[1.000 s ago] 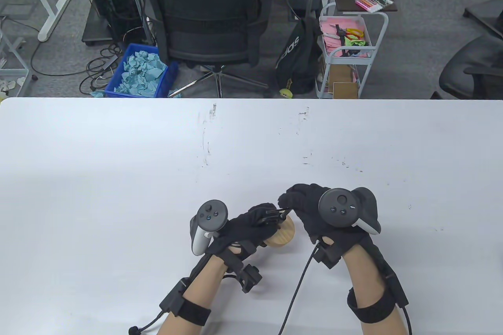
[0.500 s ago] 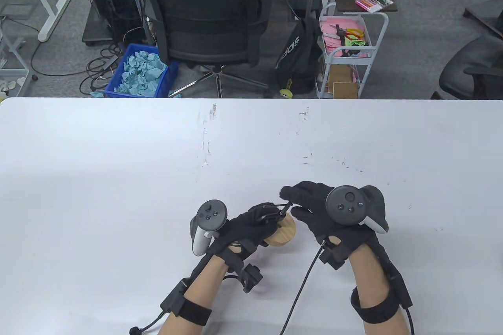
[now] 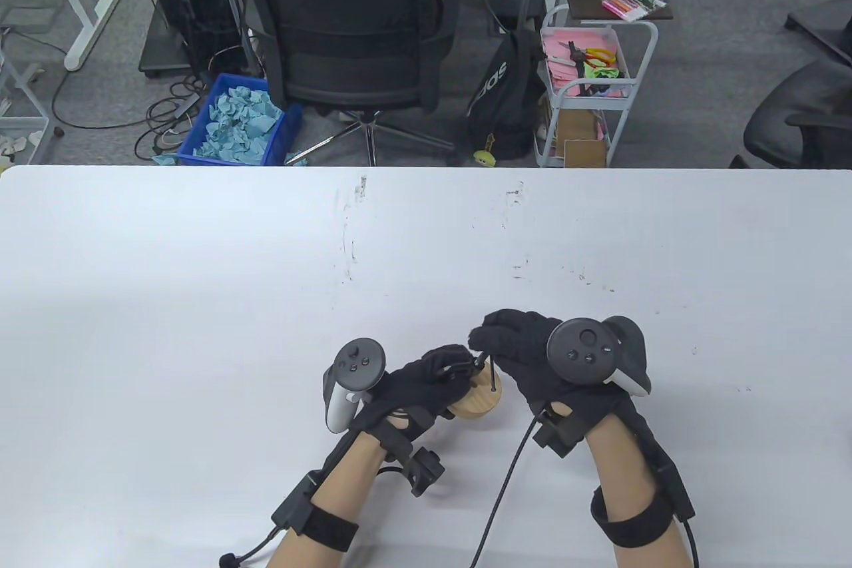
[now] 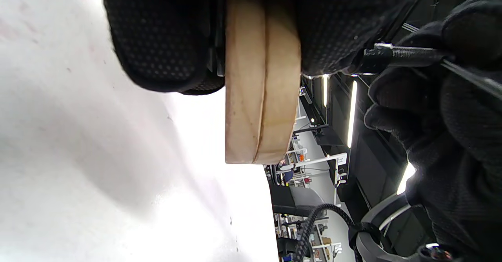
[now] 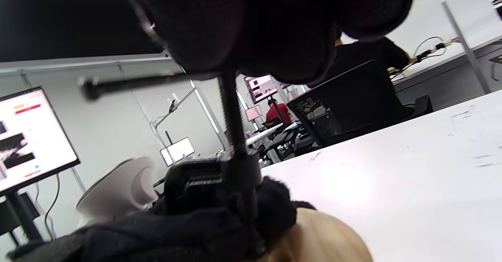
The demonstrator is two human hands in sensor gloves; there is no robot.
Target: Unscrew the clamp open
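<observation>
Near the middle of the white surface's [image 3: 200, 275] front edge, the left hand [image 3: 426, 385] was closed around the black clamp [image 5: 208, 183] and the two stacked wooden discs [image 4: 261, 77] pinched in it, bracing them. To its right, the right hand [image 3: 526, 348] pinched the thin cross-bar handle [image 5: 137, 82] atop the threaded screw [image 5: 234, 124]. The clamp looked rigid, small and light, likely metal; the slim bar offers little purchase, so it is best turned at its ends while the frame is held firm.
</observation>
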